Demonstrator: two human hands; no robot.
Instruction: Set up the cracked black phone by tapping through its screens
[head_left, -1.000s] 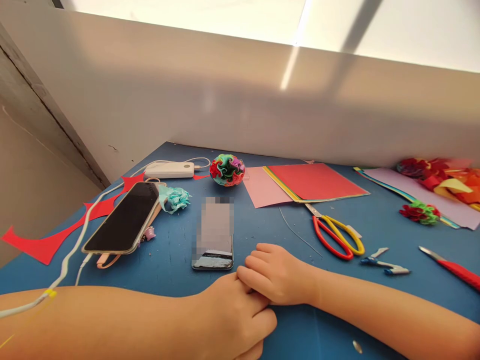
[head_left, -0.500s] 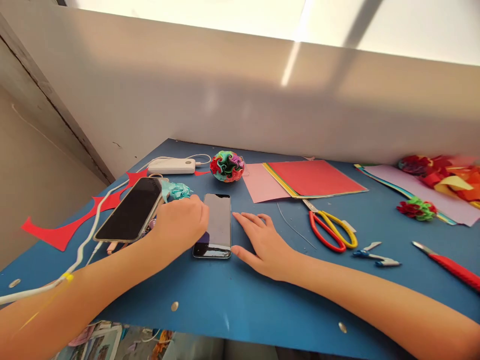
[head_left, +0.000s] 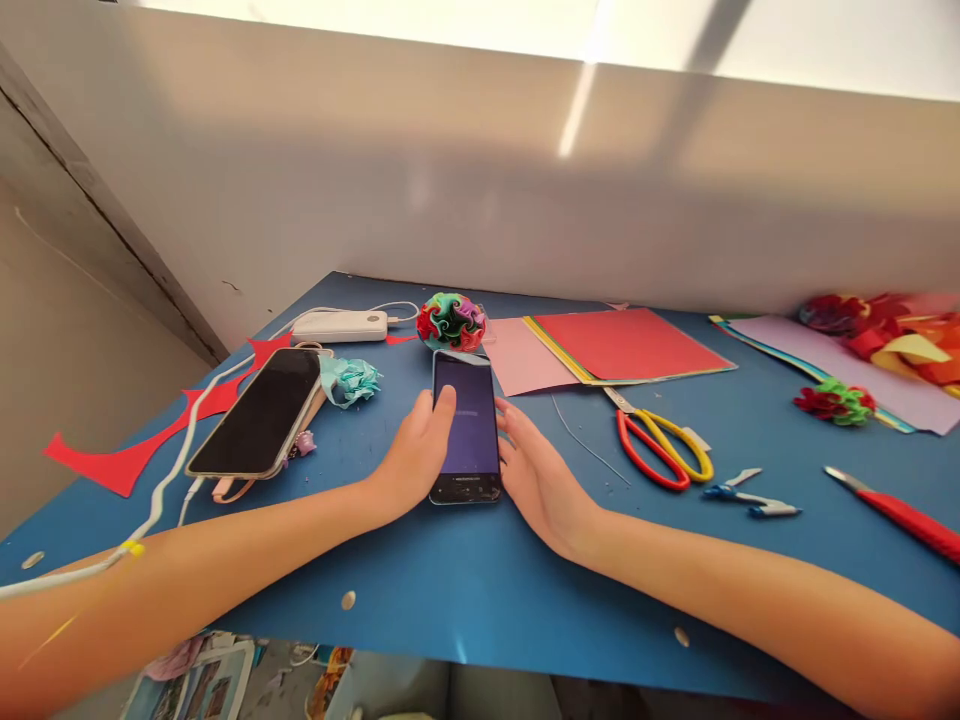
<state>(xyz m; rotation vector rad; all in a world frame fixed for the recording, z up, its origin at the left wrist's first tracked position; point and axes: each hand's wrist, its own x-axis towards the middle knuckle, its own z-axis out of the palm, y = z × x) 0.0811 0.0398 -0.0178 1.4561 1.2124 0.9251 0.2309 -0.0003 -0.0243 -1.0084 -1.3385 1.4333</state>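
Right now both hands sit on either side of the small phone (head_left: pixel 466 430), which lies flat on the blue table (head_left: pixel 480 590) w/ its screen lit purple. Left hand (head_left: pixel 415 458) rests along the phone's left edge, fingers loosely spread, thumb laid over onto the screen near the upper left; it touches the phone but isn't closed around it. Right hand (head_left: pixel 541 478) lies along the phone's right edge, palm down, fingers open and stretched fwd, touching or just beside the edge; can't tell which. Neither hand grips anything.

Rel. to the phone: just behind its top end sits a multicoloured paper ball (head_left: pixel 451 321), nearly touching. Behind-left of the phone is a white power bank (head_left: pixel 340 325) w/ a white cable (head_left: pixel 169 480) running off toward the near-left table edge. Left of the phone lies a bigger phone (head_left: pixel 259 412), screen dark, resting on top of sth pinkish, w/ a crumpled teal paper bit (head_left: pixel 351 378) between it and the small phone. Further left, red paper offcuts (head_left: pixel 120 465).

Right of the phone, behind: a stack of coloured paper sheets (head_left: pixel 622 345), red on top, pink one sticking out on the phone side. Right of the phone, near: scissors w/ red and yellow handles (head_left: pixel 660 450), then a small blue-handled tool (head_left: pixel 750 498), then a red-handled knife (head_left: pixel 896 512) well apart. Far right-behind: a small red-green paper flower (head_left: pixel 834 401) and a pile of paper pieces (head_left: pixel 892 340) on a lilac sheet.
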